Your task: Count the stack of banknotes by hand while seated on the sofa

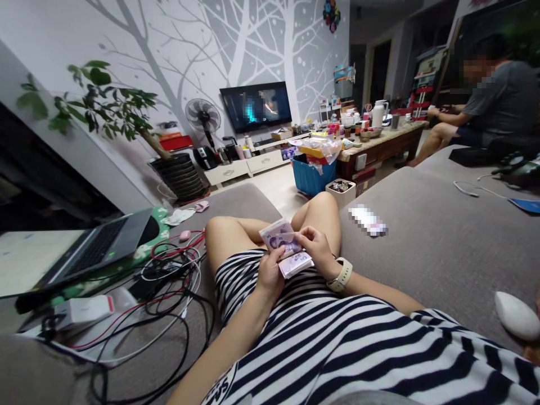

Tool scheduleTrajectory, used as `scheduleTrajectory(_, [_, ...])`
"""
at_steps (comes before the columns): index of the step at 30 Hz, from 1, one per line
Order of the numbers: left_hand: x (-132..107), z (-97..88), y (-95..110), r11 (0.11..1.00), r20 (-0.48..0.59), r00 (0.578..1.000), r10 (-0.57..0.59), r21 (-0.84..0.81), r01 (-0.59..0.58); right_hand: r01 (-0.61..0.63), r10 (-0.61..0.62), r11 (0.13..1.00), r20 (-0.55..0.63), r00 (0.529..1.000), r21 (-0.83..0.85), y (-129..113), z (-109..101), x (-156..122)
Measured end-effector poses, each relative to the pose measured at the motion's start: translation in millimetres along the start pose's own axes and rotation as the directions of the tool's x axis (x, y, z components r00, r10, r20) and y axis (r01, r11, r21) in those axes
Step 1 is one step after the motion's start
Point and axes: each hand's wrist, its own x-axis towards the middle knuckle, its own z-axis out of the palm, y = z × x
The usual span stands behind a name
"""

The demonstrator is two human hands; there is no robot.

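Note:
A stack of banknotes is held over my lap, above my striped dress. My left hand grips the lower end of the stack, with the thumb lying on top. My right hand, with a pale watch on its wrist, pinches the upper notes from the right, fingers curled. I sit on a grey sofa with both knees raised in front of the notes.
An open laptop and a tangle of cables lie to my left. A blurred flat item rests on the sofa at right. Another person sits at the far right by a cluttered coffee table. A television is on.

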Motion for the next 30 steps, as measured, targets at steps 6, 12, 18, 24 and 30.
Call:
scheduleTrajectory(6, [3,1.8,-2,0.993,0.005,1.0,-0.004,-0.119,0.005,0.005,-0.005,1.0,-0.001,1.0,0.016,-5,3,-2])
scheduleTrajectory(12, [5,-1.0,-3,0.99,0.026,1.0,-0.002,-0.141,0.006,0.054,-0.055,0.997,0.036,0.998,0.046,-11,5,-7])
scheduleTrajectory(18, [7,-3.5,-4,0.99,0.04,0.999,0.017,-0.141,-0.011,0.034,-0.039,0.996,0.063,0.997,0.079,-14,6,-9])
scheduleTrajectory(24, [8,-4.6,-5,0.991,0.022,1.0,0.014,-0.134,-0.011,0.012,-0.023,0.993,0.095,0.995,0.12,-12,6,-9])
scheduleTrajectory(30, [6,-2.8,-3,0.992,0.013,1.0,0.016,-0.123,-0.014,0.032,-0.041,0.993,0.077,0.996,0.111,-13,5,-10])
